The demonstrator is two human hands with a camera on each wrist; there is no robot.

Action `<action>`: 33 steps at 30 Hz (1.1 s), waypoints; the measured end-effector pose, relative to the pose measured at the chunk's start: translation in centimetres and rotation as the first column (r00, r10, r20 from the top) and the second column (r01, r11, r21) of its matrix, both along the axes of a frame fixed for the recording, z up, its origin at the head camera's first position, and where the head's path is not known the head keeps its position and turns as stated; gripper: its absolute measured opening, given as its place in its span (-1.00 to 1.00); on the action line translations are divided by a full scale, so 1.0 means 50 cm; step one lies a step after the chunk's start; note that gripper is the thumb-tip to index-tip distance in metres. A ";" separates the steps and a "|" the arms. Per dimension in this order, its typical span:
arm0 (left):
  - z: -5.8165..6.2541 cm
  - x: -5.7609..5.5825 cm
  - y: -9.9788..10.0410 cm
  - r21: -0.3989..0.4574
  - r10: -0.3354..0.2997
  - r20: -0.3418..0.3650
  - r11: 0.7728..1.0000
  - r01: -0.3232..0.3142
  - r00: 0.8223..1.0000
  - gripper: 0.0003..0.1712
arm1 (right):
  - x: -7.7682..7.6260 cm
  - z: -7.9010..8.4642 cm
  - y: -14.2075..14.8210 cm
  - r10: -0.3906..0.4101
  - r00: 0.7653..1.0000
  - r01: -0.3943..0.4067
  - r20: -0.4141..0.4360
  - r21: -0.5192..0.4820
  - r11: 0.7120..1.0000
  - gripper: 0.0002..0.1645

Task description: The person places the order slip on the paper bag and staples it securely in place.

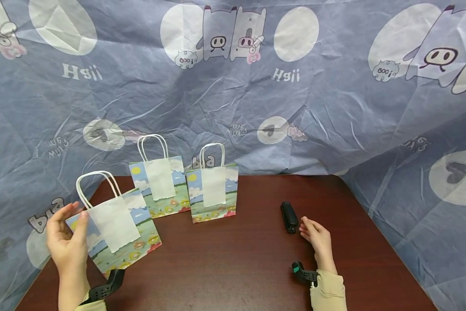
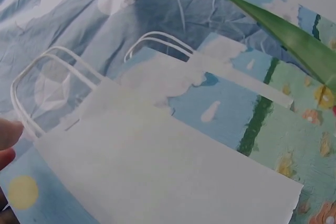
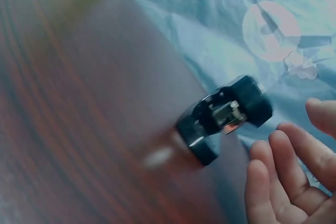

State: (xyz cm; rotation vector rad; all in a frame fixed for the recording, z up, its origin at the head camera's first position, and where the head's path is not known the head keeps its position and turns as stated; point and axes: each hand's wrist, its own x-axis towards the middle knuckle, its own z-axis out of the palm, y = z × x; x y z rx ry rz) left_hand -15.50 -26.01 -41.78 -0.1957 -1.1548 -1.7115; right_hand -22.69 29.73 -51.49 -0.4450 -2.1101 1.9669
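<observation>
Three patterned paper bags with white handles and blank white front panels are on the table. My left hand [image 1: 67,239] is at the side of the nearest paper bag [image 1: 149,229], thumb in front of its upper corner. Its fingers are spread in a loose bend. A small dark staple-like line shows at the panel's top in the left wrist view. Beside the black stapler [image 1: 289,217] is my right hand [image 1: 318,237], fingers relaxed and holding nothing. In the right wrist view, a gap separates the stapler [image 3: 202,121] from the fingertips.
Farther back are the second paper bag [image 1: 180,190] and the third paper bag [image 1: 231,185], side by side near the far edge. The dark red-brown table [image 1: 233,268] meets a blue printed cloth [image 1: 225,99] behind and on both sides.
</observation>
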 end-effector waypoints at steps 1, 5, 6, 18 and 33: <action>0.003 0.002 0.002 -0.020 0.050 0.041 0.999 -0.049 0.998 -0.61 | -0.006 -0.009 0.005 -0.012 1.000 0.012 -0.026 0.007 1.000 -0.31; 0.028 0.017 0.017 -0.216 0.380 0.231 0.918 -0.333 0.896 -0.61 | -0.041 -0.059 0.036 -0.057 0.993 0.061 -0.105 0.036 0.998 -0.33; 0.038 0.023 0.024 -0.272 0.465 0.255 0.876 -0.399 0.848 -0.60 | -0.050 -0.071 0.043 -0.065 0.992 0.071 -0.113 0.053 0.996 -0.34; 0.092 0.025 0.128 -0.400 0.687 0.017 0.670 -0.625 0.726 -0.75 | -0.032 0.021 0.018 0.085 0.973 -0.012 -0.215 0.320 0.947 -0.53; 0.019 -0.034 0.173 -0.805 0.287 0.173 0.593 -0.032 0.942 -0.57 | 0.018 0.186 -0.089 0.412 0.907 -0.263 -0.086 0.647 0.716 -0.43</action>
